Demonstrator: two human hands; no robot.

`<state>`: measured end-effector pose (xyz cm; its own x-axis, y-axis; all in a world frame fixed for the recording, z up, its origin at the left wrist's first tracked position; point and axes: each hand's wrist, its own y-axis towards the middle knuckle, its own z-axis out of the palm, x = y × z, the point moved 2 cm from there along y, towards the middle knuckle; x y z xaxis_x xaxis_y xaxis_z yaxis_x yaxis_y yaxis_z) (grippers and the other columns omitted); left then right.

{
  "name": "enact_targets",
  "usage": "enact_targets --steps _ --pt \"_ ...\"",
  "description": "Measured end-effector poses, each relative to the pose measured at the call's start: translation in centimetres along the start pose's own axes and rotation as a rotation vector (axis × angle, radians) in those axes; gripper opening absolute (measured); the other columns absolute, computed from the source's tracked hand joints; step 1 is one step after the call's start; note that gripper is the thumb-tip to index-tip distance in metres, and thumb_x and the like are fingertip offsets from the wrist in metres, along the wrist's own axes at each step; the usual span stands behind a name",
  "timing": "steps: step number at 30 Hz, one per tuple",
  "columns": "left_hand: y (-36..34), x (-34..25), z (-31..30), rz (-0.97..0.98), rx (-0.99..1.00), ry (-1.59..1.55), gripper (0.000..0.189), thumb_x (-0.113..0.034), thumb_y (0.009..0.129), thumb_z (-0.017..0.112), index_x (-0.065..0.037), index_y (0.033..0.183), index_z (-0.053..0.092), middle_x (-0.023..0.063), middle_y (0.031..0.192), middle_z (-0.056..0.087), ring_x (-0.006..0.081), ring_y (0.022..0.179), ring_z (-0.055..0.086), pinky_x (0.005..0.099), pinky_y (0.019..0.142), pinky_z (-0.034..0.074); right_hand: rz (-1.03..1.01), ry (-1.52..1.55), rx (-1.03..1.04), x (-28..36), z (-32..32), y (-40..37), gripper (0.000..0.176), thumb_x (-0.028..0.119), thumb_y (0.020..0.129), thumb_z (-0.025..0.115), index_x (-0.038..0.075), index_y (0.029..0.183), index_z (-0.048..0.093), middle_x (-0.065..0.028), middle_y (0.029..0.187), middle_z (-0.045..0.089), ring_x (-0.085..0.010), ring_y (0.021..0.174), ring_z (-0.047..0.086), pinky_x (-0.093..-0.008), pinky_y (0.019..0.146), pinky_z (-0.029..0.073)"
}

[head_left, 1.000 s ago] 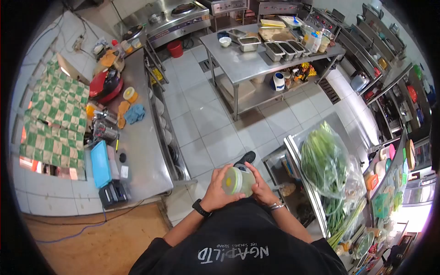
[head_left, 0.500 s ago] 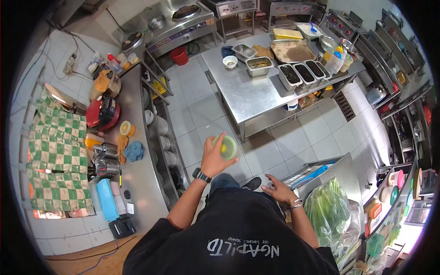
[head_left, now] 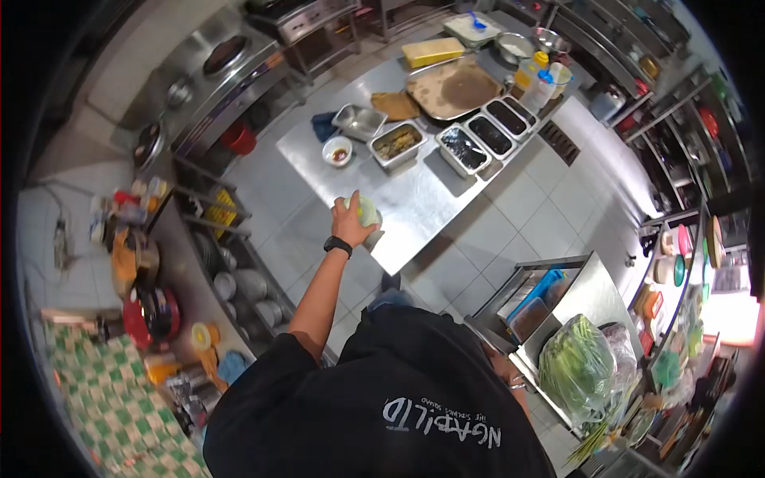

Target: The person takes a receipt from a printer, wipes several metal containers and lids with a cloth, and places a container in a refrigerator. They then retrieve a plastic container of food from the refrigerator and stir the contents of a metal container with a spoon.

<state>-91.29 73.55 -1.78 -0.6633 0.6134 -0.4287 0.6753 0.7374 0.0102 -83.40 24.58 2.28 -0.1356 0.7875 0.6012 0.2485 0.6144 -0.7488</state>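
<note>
My left hand (head_left: 351,222), with a dark watch on the wrist, is wrapped round a small pale green round tub (head_left: 366,212) with something yellow on it. It is at the near left corner of the steel table (head_left: 398,239), overlapping the tabletop in this view. Beyond it stand a white bowl (head_left: 337,151) with brown liquid and a steel pan of food (head_left: 397,145). My right hand (head_left: 500,365) hangs low by my side, close to the open steel drawer cabinet (head_left: 586,295); its fingers are mostly hidden by my shirt.
Several pans of dark sauce (head_left: 464,150), a brown-stained tray (head_left: 454,86) and squeeze bottles (head_left: 539,89) stand on the table. Bagged leafy greens (head_left: 580,366) lie on the cabinet at right. A counter with a red cooker (head_left: 151,317) runs along the left.
I have stepped forward to the steel table, and the tub in my left hand has come from over the floor to the table's corner. My right hand has dropped back beside my body.
</note>
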Motion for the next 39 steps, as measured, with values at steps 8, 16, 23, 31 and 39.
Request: enact_targets --steps 8,16,23,31,39 --pt "9.4 -1.4 -0.3 0.054 -0.107 0.149 0.093 -0.053 0.067 0.078 -0.007 0.139 0.042 0.0262 0.131 0.043 0.0389 0.122 0.042 0.0528 0.089 0.042 0.029 0.397 -0.164 -0.5 5.9 4.3 0.062 0.030 0.096 0.050 0.004 0.147 0.026 -0.0188 0.148 0.036 -0.0284 0.138 0.033 -0.0334 0.112 0.027" --pt "19.7 1.4 9.4 -0.532 0.126 -0.992 0.036 -0.027 0.081 0.071 0.003 0.093 0.056 0.0153 0.085 0.062 0.0244 0.075 0.064 0.0364 0.057 0.056 0.125 0.585 -0.177 0.6 8.5 4.3 0.071 0.030 0.091 0.059 0.003 0.147 0.026 -0.0143 0.145 0.040 -0.0239 0.133 0.038 -0.0316 0.111 0.030" --pt "20.5 1.6 9.1 -0.483 0.269 -1.239 0.028 -0.003 0.078 0.059 0.000 0.106 0.057 0.0121 0.098 0.063 0.0227 0.084 0.066 0.0371 0.064 0.060 0.143 0.635 -0.155 0.9 10.2 3.7 0.075 0.030 0.089 0.063 0.003 0.148 0.025 -0.0139 0.145 0.040 -0.0233 0.132 0.040 -0.0313 0.110 0.031" --pt "21.3 0.4 8.3 -0.290 0.578 -1.022 0.010 -0.008 0.073 0.065 -0.003 0.076 0.058 0.0056 0.068 0.059 0.0175 0.057 0.059 0.0334 0.049 0.052 0.195 0.744 -0.175 1.6 11.4 3.1 0.068 0.022 0.090 0.058 0.002 0.147 0.027 -0.0133 0.145 0.042 -0.0238 0.131 0.042 -0.0313 0.107 0.035" --pt "23.0 -3.3 10.9 -0.119 0.786 -0.744 0.009 -0.012 0.076 0.065 -0.010 0.080 0.057 0.0009 0.076 0.051 0.0156 0.074 0.049 0.0379 0.061 0.040 0.189 0.781 -0.203 0.9 12.8 3.1 0.064 0.022 0.091 0.056 0.004 0.146 0.029 -0.0138 0.143 0.044 -0.0239 0.127 0.046 -0.0306 0.101 0.040"
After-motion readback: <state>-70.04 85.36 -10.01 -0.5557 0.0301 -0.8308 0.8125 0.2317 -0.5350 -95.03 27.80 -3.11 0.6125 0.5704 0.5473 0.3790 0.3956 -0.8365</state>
